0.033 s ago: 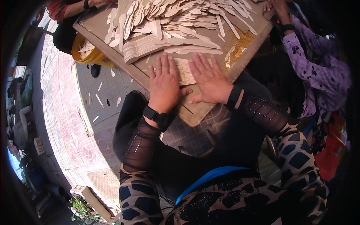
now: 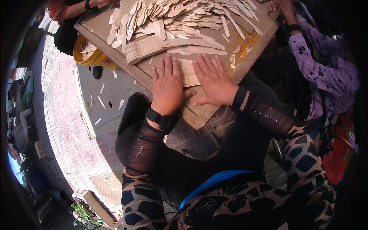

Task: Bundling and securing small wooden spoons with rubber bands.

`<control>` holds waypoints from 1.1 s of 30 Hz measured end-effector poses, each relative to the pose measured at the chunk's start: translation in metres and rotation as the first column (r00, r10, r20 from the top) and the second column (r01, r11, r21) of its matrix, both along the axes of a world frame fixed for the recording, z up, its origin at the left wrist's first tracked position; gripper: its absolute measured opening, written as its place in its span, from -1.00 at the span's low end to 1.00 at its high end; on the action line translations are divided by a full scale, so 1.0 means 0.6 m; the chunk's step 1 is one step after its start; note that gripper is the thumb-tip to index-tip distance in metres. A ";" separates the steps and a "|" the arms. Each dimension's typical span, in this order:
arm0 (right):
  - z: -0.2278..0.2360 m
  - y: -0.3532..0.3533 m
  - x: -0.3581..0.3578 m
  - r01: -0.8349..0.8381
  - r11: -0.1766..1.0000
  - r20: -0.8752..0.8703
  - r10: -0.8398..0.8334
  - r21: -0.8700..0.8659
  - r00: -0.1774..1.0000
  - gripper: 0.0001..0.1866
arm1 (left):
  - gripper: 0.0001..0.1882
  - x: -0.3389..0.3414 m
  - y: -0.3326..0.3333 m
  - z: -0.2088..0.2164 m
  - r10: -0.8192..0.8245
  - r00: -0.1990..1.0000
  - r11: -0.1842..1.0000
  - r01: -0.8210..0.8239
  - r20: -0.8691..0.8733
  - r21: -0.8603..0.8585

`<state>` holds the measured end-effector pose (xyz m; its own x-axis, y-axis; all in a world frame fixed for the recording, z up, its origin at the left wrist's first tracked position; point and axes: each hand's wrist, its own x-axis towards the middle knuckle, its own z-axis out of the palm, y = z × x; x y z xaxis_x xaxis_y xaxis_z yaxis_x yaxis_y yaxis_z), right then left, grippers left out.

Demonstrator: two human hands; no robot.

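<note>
Both my hands lie on a row of pale wooden spoons (image 2: 187, 73) at the near corner of the brown board table (image 2: 197, 117). My left hand (image 2: 167, 86) rests over its left end, fingers stretched out. Over the right end is my right hand (image 2: 215, 82), also flat, its thumb pointing toward the left one. Thin bands appear to cross the row between them; its ends are hidden under the hands. Just beyond lies a curved bundle of stacked wooden spoons (image 2: 142, 50) with a band around it. A large heap of loose wooden spoons (image 2: 172, 17) covers the far part of the table.
Yellowish rubber bands (image 2: 249, 40) lie near the right edge. A yellow bucket (image 2: 78, 51) with wooden pieces stands left of the table, and stray spoons (image 2: 121, 103) lie on the pavement. Another person's hand (image 2: 285, 9) touches the far right corner; a person's forearm (image 2: 78, 8) reaches in at far left.
</note>
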<state>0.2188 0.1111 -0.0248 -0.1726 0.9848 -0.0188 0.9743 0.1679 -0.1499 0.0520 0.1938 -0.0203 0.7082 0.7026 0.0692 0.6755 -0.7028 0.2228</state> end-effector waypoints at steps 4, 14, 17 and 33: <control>0.005 0.005 0.019 -0.067 0.997 -0.049 0.065 -0.035 0.997 0.21 | 0.12 -0.003 0.004 -0.006 -0.010 1.000 1.000 0.010 0.025 -0.027; 0.044 0.020 0.083 0.085 0.995 -0.066 -0.088 -0.043 0.994 -0.25 | -0.20 -0.014 0.014 0.001 -0.034 0.964 0.991 0.067 0.264 -0.119; 0.060 0.031 0.088 0.040 0.990 -0.421 -0.093 -0.132 0.902 -0.29 | -0.22 -0.020 0.014 0.010 -0.002 0.920 0.957 0.115 0.391 -0.267; 0.179 0.027 0.026 -0.237 0.941 -0.281 0.302 0.242 0.911 -0.02 | -0.28 0.017 -0.010 -0.012 0.140 0.747 0.941 0.104 0.650 -0.322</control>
<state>0.2342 0.1270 0.0826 -0.3972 0.8772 0.2697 0.7971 0.4754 -0.3722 0.0619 0.1879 -0.0274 0.5567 0.7815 0.2817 0.2849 -0.4981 0.8190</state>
